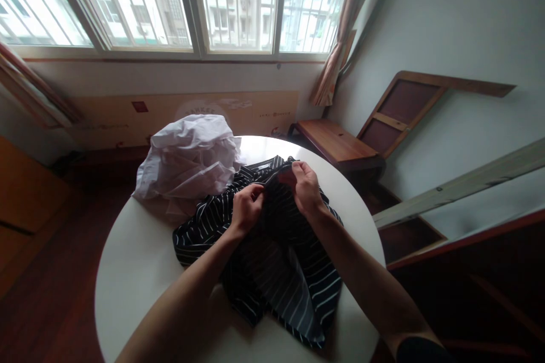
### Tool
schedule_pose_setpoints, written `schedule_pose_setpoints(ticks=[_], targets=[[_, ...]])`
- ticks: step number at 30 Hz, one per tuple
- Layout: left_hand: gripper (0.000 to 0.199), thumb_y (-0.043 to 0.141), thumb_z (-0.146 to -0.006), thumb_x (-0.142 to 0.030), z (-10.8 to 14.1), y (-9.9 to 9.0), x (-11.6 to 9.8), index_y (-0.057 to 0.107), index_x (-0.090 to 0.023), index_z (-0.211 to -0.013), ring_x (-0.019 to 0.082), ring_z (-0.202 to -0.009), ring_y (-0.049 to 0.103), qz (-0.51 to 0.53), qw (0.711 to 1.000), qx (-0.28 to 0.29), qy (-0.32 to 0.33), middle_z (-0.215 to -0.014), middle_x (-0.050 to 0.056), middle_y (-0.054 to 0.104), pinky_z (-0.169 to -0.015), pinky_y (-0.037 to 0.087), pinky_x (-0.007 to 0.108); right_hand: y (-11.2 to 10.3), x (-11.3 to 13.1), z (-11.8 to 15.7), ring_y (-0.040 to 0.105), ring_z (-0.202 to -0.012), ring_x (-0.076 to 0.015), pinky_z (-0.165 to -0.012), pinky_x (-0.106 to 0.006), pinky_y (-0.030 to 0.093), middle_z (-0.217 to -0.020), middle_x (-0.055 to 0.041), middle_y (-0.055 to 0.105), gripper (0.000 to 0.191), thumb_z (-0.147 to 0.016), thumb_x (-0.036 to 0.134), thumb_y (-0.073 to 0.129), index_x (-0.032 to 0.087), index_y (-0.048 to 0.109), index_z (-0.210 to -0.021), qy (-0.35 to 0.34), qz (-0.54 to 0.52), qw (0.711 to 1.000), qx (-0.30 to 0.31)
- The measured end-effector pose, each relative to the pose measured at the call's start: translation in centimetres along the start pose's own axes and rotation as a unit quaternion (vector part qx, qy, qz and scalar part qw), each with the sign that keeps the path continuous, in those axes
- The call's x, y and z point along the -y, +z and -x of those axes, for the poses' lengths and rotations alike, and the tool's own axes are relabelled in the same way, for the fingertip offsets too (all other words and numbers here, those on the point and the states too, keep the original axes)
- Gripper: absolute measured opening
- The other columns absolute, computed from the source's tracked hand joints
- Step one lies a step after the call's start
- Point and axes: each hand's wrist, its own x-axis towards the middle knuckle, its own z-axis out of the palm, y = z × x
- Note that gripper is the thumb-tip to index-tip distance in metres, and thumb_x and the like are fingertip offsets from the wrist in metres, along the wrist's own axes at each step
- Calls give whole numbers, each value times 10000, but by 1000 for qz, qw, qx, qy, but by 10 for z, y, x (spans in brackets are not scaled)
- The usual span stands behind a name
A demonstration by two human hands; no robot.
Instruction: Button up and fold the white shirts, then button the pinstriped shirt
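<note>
A black garment with white stripes (317,264) lies spread and rumpled on a round white table (123,272). Its upper edge, near the collar, is lifted between my two hands. My left hand (247,205) pinches this edge, thumb against the fingers. A little farther off and to the right, my right hand (305,184) grips the same edge with fingers closed. The paler inner side of the cloth shows at the lower middle. Behind and left of the garment sits a crumpled pile of white cloth (187,153), untouched by either hand.
A wooden stool or bench (336,140) stands beyond the table at the right, near a tilted wooden frame (404,103) by the wall. Barred windows (238,5) with curtains (334,71) are ahead. An orange-brown cabinet (25,198) stands at the left.
</note>
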Motion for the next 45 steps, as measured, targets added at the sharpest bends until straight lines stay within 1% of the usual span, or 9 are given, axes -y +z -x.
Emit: schedule_pose_setpoints(ticks=[5, 12, 16, 20, 25, 32, 38, 41, 45], targets=[[237, 608, -753, -341, -9, -9, 5, 689, -139, -848, 148, -685, 607, 143, 987, 42, -62, -787, 48, 695, -650, 462, 253, -5, -14, 7, 605, -844, -182, -782, -341, 495, -924, -60, 627, 216, -760, 329, 605, 189, 545, -913, -86, 144, 984, -59], [172, 612, -755, -291, -9, -16, -1, 655, -140, -824, 141, -705, 600, 151, 987, 43, -30, -776, 38, 674, -670, 462, 247, 6, -19, 41, 617, -703, -171, -679, -312, 496, -813, -55, 674, 162, -793, 306, 585, 178, 671, -843, -100, 249, 962, 58], [168, 584, -784, -294, -6, -15, -1, 650, -146, -825, 133, -687, 575, 120, 992, 44, -12, -778, 31, 661, -663, 446, 246, 8, -26, 37, 627, -753, -176, -727, -314, 491, -844, -59, 686, 194, -755, 315, 623, 165, 680, -865, -54, 209, 974, 62], [191, 578, -795, -312, -6, -14, 4, 634, -145, -868, 125, -679, 553, 130, 989, 72, -22, -790, 31, 645, -642, 432, 235, 6, -30, 32, 589, -662, -130, -649, -262, 466, -741, -15, 661, 209, -679, 328, 697, 163, 661, -801, 80, 70, 990, 91], [194, 569, -802, -328, -9, -14, 6, 609, -143, -843, 119, -695, 544, 189, 973, 130, -25, -784, 20, 626, -655, 430, 226, 2, -30, 31, 532, -588, -67, -579, -199, 425, -693, 19, 616, 236, -627, 308, 756, 158, 655, -779, 229, -82, 958, 154], [211, 635, -745, -331, -9, -13, 7, 627, -139, -832, 132, -686, 572, 163, 978, 126, -43, -777, 24, 641, -645, 456, 241, 3, -35, 34, 582, -606, -109, -637, -259, 474, -661, 13, 631, 230, -588, 284, 773, 156, 639, -723, 175, -65, 979, 86], [95, 599, -779, -239, 3, -6, 0, 648, -158, -785, 129, -670, 571, 48, 999, -6, 14, -776, 28, 641, -640, 463, 250, 6, -42, 36, 581, -597, -139, -612, -291, 481, -658, -12, 637, 160, -663, 301, 705, 158, 655, -715, 79, 54, 994, 46], [107, 556, -817, -200, 9, -4, -3, 656, -167, -793, 136, -726, 585, 10, 997, -25, 78, -811, 33, 637, -680, 480, 261, 8, -43, 37, 579, -604, -127, -621, -273, 475, -670, -3, 638, 154, -654, 290, 708, 162, 652, -717, 98, -1, 994, 42], [179, 522, -845, -175, 11, -1, 4, 682, -186, -925, 164, -881, 611, -9, 987, 17, 156, -963, 57, 656, -808, 501, 303, 9, -44, 40, 583, -614, -109, -645, -247, 470, -681, -3, 652, 155, -615, 240, 730, 149, 651, -712, 196, -121, 970, 81]])
